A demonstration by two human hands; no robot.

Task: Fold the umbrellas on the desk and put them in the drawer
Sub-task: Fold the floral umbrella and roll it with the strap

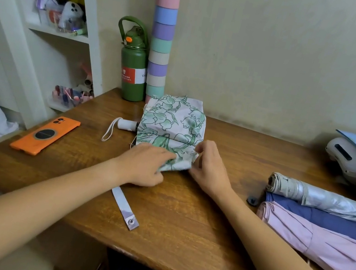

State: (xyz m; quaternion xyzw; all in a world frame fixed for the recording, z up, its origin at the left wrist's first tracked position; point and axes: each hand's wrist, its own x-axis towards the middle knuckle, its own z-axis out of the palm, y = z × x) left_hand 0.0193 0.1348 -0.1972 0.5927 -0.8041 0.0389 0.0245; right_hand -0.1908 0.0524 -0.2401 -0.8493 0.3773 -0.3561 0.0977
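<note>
Floral umbrella point(171, 129) lies mid-desk point(192, 220), long axis left-right with its handle point(127, 124) pointing left, left hand point(145, 167) pressing flat-fingered on the near fabric edge, right hand point(208, 164) pinching the right end, strap point(125, 207) loose just nearer the left hand.

worktop point(181, 218): polished wood, slight sheen | floral umbrella point(172, 122): thin matt cloth, creased | silver umbrella point(327, 199): shiny foil-like cloth | bottle point(132, 74): matt green | phone case point(46, 134): matt orange plastic
</note>
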